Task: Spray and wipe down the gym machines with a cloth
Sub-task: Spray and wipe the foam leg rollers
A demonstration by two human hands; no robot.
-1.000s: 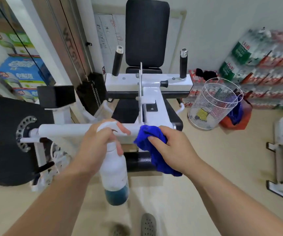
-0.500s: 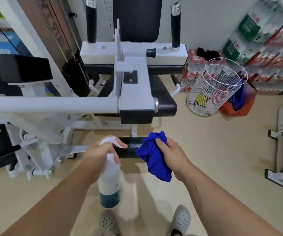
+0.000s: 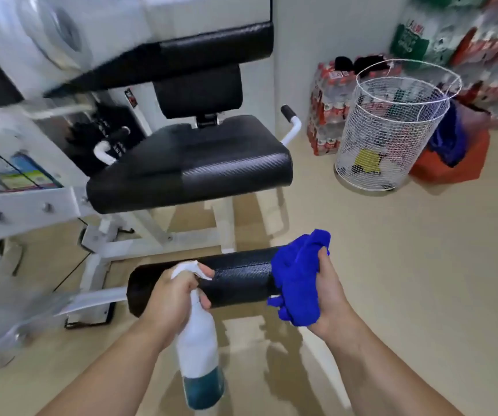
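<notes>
Gym machine [image 3: 187,172], white-framed with a black seat, fills the left and centre, its black roller pad [image 3: 238,280] low in front. At the roller, the left hand [image 3: 169,301] grips the spray bottle [image 3: 198,346] by its neck, finger on the trigger, while the right hand [image 3: 330,292] clutches the bunched blue cloth [image 3: 297,274] at the roller's right end. Further right, a white wire basket [image 3: 388,136] stands on the floor.

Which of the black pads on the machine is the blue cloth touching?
The round roller pad, lowest on the machine; the cloth covers its right end. The flat seat pad lies beyond, untouched.
</notes>
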